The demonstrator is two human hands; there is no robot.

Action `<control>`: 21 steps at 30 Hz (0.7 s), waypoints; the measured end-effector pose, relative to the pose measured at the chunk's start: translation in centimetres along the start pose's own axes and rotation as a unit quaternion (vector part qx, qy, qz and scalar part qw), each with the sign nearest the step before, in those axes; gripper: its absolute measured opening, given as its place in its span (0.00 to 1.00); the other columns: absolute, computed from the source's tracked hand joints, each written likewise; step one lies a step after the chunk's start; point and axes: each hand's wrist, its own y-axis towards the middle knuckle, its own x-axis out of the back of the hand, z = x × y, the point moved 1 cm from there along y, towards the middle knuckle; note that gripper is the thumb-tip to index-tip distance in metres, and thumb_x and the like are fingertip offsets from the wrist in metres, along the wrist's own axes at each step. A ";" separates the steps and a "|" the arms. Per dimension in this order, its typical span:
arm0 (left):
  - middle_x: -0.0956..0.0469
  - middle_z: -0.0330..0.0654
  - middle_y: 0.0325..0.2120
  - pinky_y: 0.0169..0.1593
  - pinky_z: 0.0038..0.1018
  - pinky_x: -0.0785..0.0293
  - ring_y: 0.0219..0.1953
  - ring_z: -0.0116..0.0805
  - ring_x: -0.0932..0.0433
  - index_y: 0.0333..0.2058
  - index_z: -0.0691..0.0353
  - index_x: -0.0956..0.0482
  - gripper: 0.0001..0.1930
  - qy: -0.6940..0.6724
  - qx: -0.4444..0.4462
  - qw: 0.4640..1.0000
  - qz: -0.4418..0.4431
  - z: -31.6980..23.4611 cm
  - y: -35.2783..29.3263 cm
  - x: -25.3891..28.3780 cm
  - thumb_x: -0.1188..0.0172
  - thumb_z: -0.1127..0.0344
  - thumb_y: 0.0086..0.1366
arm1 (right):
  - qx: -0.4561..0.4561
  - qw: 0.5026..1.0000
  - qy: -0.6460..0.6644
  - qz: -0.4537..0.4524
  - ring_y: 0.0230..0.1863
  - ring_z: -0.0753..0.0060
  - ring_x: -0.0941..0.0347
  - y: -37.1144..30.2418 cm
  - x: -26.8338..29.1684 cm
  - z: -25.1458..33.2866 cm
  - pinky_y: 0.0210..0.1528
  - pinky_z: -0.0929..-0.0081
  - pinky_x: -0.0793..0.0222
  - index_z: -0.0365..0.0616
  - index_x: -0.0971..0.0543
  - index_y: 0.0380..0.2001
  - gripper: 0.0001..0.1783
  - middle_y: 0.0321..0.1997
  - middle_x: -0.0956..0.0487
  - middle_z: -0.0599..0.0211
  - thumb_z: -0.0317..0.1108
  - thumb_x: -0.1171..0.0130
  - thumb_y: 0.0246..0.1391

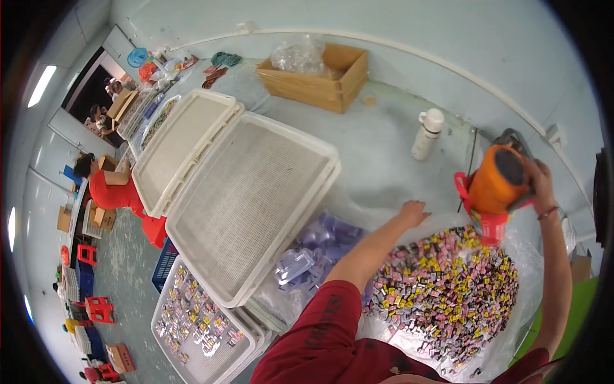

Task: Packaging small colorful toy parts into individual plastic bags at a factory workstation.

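At the right, my right hand [537, 185] is closed round an orange cylindrical object [496, 180] with a dark round end. A red packet or pouch [490, 225] shows just under it; I cannot tell if it is attached. My left hand [414, 214] reaches over the table beyond the pile, its fingers loosely apart and holding nothing visible. Between my arms lies a large heap of small pink, yellow and black wrapped pieces [448, 294] on clear plastic sheeting [526, 256].
A white bottle [427, 134] stands behind my left hand. At the back is a cardboard box [307, 89] with clear plastic. Large white mesh trays [256, 192] fill the left, beside clear purplish plastic containers [320, 240]. A person in red [115, 189] works farther left.
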 end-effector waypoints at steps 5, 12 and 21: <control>0.22 0.52 0.39 0.48 0.44 0.29 0.44 0.54 0.24 0.48 0.52 0.25 0.22 -0.007 -0.052 0.991 0.121 -0.9 -3.5 -0.9 0.48 0.45 0.63 | 0.003 1.000 -0.009 0.005 0.14 0.83 0.40 -1.5 -6.1 0.8 0.17 0.83 0.46 0.45 0.29 0.26 0.12 0.15 0.33 0.75 0.40 0.43 0.56; 0.24 0.53 0.46 0.54 0.43 0.32 0.48 0.55 0.26 0.49 0.64 0.26 0.26 0.021 -0.069 0.992 0.100 2.8 -3.2 -4.7 0.52 0.45 0.65 | 0.298 0.930 -0.215 0.014 0.15 0.86 0.42 2.2 -3.4 -0.8 0.17 0.82 0.49 0.49 0.28 0.22 0.14 0.15 0.35 0.79 0.43 0.44 0.57; 0.25 0.55 0.43 0.44 0.47 0.27 0.41 0.55 0.23 0.51 0.57 0.28 0.24 0.102 -0.091 0.990 0.045 1.8 -1.0 -4.0 0.53 0.46 0.65 | 0.029 0.998 0.013 -0.058 0.18 0.72 0.35 0.0 4.3 12.7 0.23 0.72 0.38 0.41 0.28 0.16 0.16 0.17 0.29 0.64 0.34 0.44 0.57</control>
